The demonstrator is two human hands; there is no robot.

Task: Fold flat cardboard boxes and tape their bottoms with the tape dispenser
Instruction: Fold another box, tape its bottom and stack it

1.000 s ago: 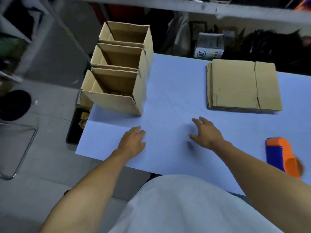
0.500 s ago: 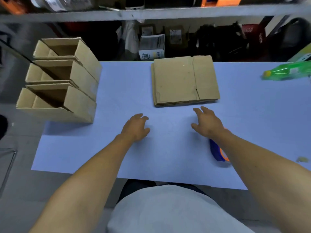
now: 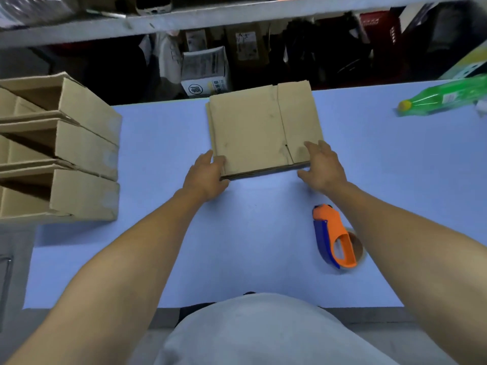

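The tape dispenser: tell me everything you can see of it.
The tape dispenser lies on the blue table, near the person's right forearm and nearer the person than the stack of flat cardboard. It looks like plastic: an orange handle with a loop opening over a dark blue body. A brownish tape roll shows at its near end. No hand touches it.

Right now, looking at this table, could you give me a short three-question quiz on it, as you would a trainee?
1. True or false: the orange and blue tape dispenser is held in a hand.
2. How many folded open cardboard boxes stand at the table's left?
3. Which touches the stack of flat brown cardboard: A left hand only, B right hand only, C both?

Key: 1 false; 2 three; 3 C.
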